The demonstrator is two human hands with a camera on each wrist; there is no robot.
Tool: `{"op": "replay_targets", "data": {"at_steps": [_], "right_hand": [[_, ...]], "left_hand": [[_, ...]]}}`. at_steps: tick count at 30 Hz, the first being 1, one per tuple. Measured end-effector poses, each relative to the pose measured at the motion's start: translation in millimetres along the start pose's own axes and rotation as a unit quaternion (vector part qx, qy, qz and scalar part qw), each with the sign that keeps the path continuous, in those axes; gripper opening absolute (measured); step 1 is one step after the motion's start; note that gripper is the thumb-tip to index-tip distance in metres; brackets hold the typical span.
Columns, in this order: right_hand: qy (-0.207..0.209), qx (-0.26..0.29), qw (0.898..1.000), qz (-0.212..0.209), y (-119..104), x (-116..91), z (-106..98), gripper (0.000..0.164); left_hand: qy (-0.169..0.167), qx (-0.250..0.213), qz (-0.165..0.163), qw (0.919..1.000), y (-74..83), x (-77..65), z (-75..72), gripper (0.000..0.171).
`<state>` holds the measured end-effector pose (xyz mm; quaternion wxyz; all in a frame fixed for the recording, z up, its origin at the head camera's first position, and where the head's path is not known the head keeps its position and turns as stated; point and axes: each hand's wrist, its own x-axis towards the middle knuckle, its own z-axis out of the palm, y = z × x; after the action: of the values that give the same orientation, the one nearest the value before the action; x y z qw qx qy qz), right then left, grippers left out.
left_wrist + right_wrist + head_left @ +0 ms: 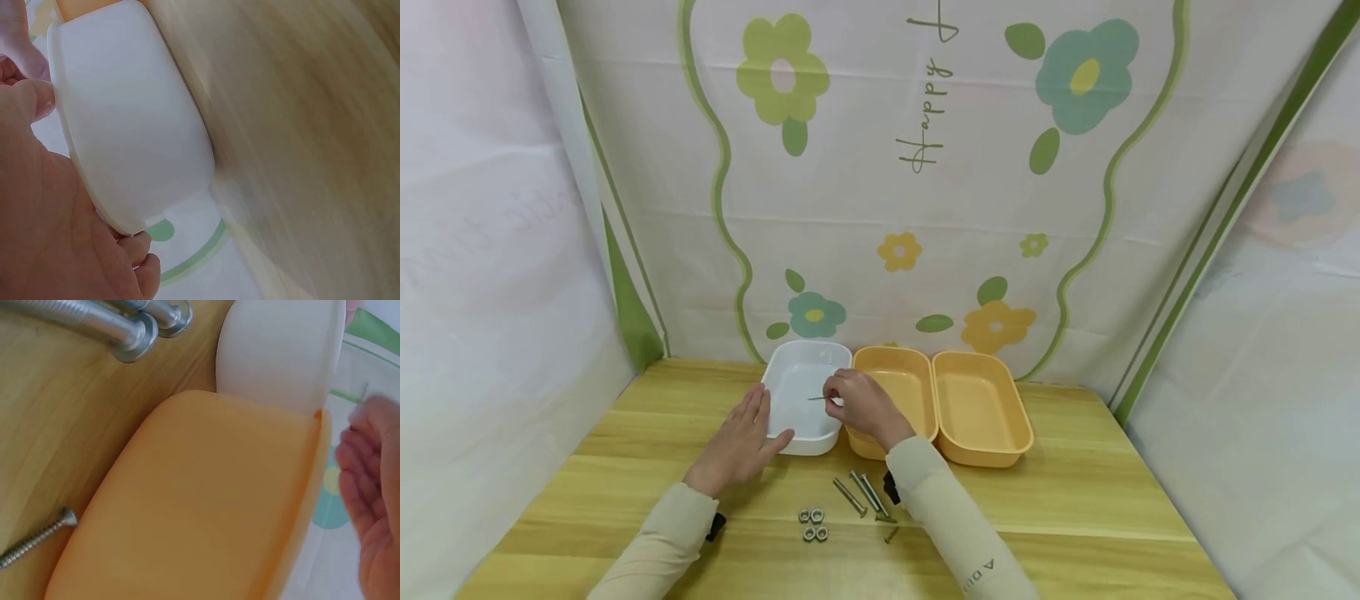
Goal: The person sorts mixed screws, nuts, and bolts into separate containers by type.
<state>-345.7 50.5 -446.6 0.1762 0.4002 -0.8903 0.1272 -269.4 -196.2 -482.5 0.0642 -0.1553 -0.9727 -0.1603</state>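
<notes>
The right hand (pixel 863 406) pinched a thin screw (pixel 816 398) above the right side of the white tray (pixel 795 383), its long axis crosswise and free end leftward of those fingertips, while the left hand (pixel 739 446), fingers extended, rested at the tray's left rim.

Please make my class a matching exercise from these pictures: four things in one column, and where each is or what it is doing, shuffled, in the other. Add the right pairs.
Column one
1. Nuts
2. Left grip
3. Right grip
4. Orange trays

Column two
A. Pinching a thin metal piece
B. Side by side, right of the white tray in the head view
C. Touching the white tray
D. Lying as a group of four on the table

Right pairs
1-D, 2-C, 3-A, 4-B
</notes>
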Motion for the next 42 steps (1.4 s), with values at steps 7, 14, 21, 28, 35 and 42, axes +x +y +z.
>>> {"op": "replay_targets", "data": {"at_steps": [7,14,21,28,35,42], "right_hand": [[-0.005,0.018,0.999,0.045,1,-7,-11,0.032],[0.008,0.026,0.999,0.019,9,-26,-33,0.037],[0.015,0.003,1.0,-0.007,12,-50,-56,0.04],[0.002,-0.01,1.0,-0.021,6,-77,-81,0.04],[0.0,-0.017,1.0,-0.023,4,-101,-96,0.039],[-0.009,-0.008,1.0,-0.014,5,-122,-101,0.036]], "left_hand": [[-0.005,-0.003,-0.003,1.0,1.4,0.2,-1.1,0.091],[0.0,-0.002,0.001,1.0,1.1,0.7,-0.8,0.091],[0.0,-0.003,0.001,1.0,-0.8,0.4,-1.1,0.091],[-0.007,-0.006,0.0,1.0,-0.2,-0.7,-2.3,0.092],[-0.008,-0.006,-0.001,1.0,-1.5,0.3,-0.7,0.092],[-0.009,-0.011,0.002,0.9999,-1.4,-1.3,-2.3,0.092]]}}
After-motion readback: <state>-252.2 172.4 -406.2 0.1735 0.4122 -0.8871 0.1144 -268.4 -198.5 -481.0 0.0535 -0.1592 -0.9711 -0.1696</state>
